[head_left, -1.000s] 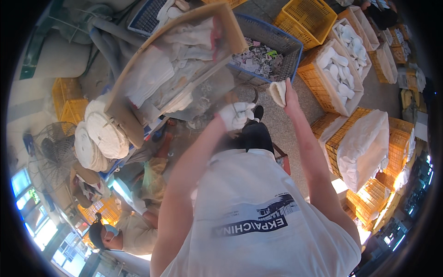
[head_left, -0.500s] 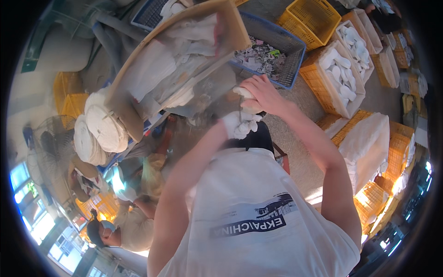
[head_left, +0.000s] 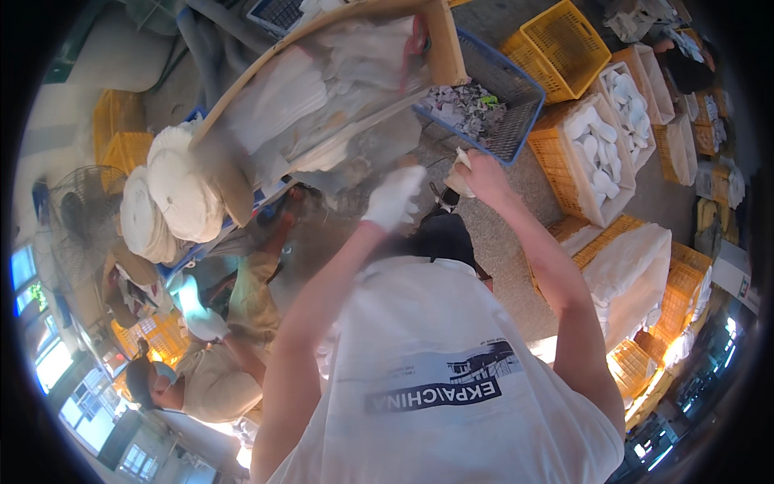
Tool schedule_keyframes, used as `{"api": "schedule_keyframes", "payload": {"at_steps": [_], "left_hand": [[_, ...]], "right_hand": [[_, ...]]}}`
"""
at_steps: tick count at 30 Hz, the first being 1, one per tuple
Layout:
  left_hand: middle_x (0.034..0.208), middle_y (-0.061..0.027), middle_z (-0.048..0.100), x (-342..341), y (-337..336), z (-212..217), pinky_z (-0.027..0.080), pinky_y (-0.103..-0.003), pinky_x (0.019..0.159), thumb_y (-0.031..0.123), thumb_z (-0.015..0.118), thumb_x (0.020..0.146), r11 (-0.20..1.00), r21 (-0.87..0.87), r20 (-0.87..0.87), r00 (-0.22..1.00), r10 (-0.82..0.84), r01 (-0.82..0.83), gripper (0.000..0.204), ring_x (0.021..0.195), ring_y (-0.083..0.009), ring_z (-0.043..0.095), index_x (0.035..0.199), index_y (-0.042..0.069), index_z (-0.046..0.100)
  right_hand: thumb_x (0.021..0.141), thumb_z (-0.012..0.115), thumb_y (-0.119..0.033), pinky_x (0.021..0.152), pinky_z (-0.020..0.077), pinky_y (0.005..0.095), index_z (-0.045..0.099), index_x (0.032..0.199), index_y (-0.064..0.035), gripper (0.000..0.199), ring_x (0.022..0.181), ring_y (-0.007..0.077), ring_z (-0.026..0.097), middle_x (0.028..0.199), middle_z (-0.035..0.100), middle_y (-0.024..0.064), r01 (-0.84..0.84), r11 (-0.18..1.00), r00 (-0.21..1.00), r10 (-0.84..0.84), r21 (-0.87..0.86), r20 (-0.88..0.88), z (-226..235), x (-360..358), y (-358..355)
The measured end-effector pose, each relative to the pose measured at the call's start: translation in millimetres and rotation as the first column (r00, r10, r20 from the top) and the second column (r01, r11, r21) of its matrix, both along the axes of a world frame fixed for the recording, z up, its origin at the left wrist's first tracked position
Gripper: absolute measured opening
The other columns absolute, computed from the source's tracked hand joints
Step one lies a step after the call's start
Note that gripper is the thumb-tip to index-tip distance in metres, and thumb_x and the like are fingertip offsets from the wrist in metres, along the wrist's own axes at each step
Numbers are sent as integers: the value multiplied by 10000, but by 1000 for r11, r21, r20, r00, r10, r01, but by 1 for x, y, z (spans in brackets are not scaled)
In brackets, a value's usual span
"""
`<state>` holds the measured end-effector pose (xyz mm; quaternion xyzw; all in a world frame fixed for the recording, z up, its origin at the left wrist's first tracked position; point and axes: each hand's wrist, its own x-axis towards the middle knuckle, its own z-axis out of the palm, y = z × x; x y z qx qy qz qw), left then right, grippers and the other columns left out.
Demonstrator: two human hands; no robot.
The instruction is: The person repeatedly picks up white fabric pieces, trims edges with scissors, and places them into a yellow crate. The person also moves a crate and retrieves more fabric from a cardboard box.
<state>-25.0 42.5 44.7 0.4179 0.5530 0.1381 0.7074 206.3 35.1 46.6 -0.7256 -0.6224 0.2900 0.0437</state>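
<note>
"At our right hand [head_left: 485,177], what do we see?"
"We pinch a cream pad [head_left: 459,182] in it, near the blue crate [head_left: 528,103]."
"And our left hand [head_left: 396,198]?"
"Gloved and blurred, just left of the pad, apart from it, fingers loosely spread."
"Farther out?"
"Scraps [head_left: 466,109] lie in the blue crate; to our right, we see white insoles [head_left: 597,147] in a yellow crate [head_left: 556,149]."

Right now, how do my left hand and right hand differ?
Your left hand wears a white glove; your right hand is bare. The left hand looks empty, fingers loosely extended, while the right hand grips an off-white piece. Both are held out ahead of the body, with bare forearms.
</note>
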Motion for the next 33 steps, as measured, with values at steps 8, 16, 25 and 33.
{"api": "schedule_keyframes", "payload": {"at_steps": [8, 16, 25, 33], "left_hand": [[1126, -97, 645, -19, -10, -50, 513, -419, 785, 295, 456, 937, 514, 511, -655, 700, -286, 689, 302, 966, -336, 630, 1179, 187, 602], [823, -64, 644, -66, -1, -28, 488, -328, 649, 381, 588, 873, 977, 203, -240, 971, -19, 70, 433, 700, -185, 615, 1183, 81, 622], [787, -101, 633, -119, -11, -69, 472, -354, 605, 355, 601, 872, 805, 498, -530, 848, -12, 323, 358, 623, -234, 591, 1149, 131, 638], [997, -103, 673, -157, 29, -102, 526, -422, 775, 173, 449, 885, 574, 461, -763, 632, -133, 677, 320, 904, -318, 650, 1096, 269, 671]], "right_hand": [[842, 602, -330, 808, 481, 499, 609, 923, 44, 383, 911, 444, 613, 911, 635, 287, -156, 981, 984, 143, -115, -107, -30, -32, 6], [829, 591, -391, 818, 487, 479, 649, 969, 17, 435, 939, 423, 614, 979, 645, 266, -119, 980, 953, 68, -159, -296, -60, -91, 18], [832, 574, -408, 825, 485, 440, 671, 998, -6, 446, 940, 396, 629, 972, 663, 242, -120, 978, 919, 43, -173, -392, -102, -161, 23], [798, 612, -382, 816, 489, 431, 687, 998, 14, 450, 935, 333, 660, 987, 681, 221, -28, 969, 949, -52, -247, -310, -134, -197, 40]]}}
